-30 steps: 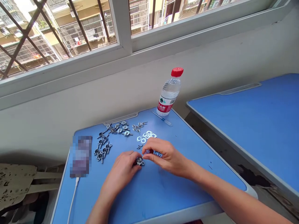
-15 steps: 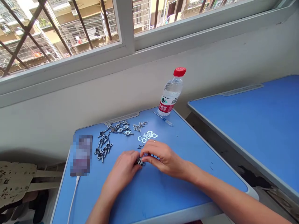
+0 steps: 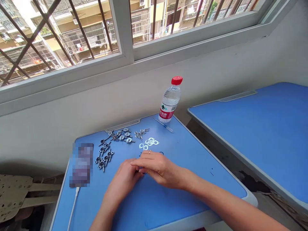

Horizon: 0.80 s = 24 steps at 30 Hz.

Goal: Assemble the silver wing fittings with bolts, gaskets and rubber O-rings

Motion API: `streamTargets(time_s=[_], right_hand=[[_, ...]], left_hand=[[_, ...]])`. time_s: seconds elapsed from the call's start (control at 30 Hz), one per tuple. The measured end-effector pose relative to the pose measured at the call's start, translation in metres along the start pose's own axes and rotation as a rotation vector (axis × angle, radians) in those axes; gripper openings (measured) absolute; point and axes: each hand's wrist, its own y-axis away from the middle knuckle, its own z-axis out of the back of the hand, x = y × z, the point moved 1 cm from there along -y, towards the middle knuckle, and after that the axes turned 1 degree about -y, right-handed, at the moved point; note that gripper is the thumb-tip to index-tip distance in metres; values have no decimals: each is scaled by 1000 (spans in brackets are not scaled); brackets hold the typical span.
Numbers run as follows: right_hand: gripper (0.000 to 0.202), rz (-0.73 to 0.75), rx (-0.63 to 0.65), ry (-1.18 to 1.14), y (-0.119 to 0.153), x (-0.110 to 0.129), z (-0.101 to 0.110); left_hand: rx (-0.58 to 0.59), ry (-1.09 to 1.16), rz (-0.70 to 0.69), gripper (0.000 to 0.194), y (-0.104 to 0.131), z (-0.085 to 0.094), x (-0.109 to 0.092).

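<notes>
Over the blue desk, my left hand is closed, and what it grips is hidden beneath my right hand. My right hand, with a ring on one finger, lies across the left fingertips, its fingers pressed together over something I cannot make out. Just beyond the hands are several flat silver plates with holes. Small silver parts with stems lie behind them. To the left sit several metal parts with black round centres, and a cluster of silver assemblies is farther back.
A water bottle with a red cap stands at the back edge, beside a blue screwdriver-like tool. A blurred phone with a white cable lies at the left. Another blue desk is on the right.
My right hand has moved left over my left fingertips, covering the small metal part that showed between the hands. The whole view has shifted slightly.
</notes>
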Motion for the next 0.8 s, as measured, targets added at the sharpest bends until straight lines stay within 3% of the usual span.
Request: streamTargets(time_s=[0.17, 0.47, 0.6, 0.7, 0.8], right_hand=[[25, -32, -10, 37, 1, -3, -5], [23, -73, -142, -28, 0, -6, -3], [22, -247, -176, -200, 3, -11, 0], [27, -454, -266, -386, 6, -22, 5], [37, -563, -358, -442, 7, -34, 9]], left_hand=[[15, 22, -16, 21, -2, 0, 0], [51, -95, 17, 12, -4, -1, 3], [50, -204, 6, 15, -1, 2, -4], [48, -265, 13, 18, 1, 7, -10], [40, -284, 36, 25, 2, 12, -11]])
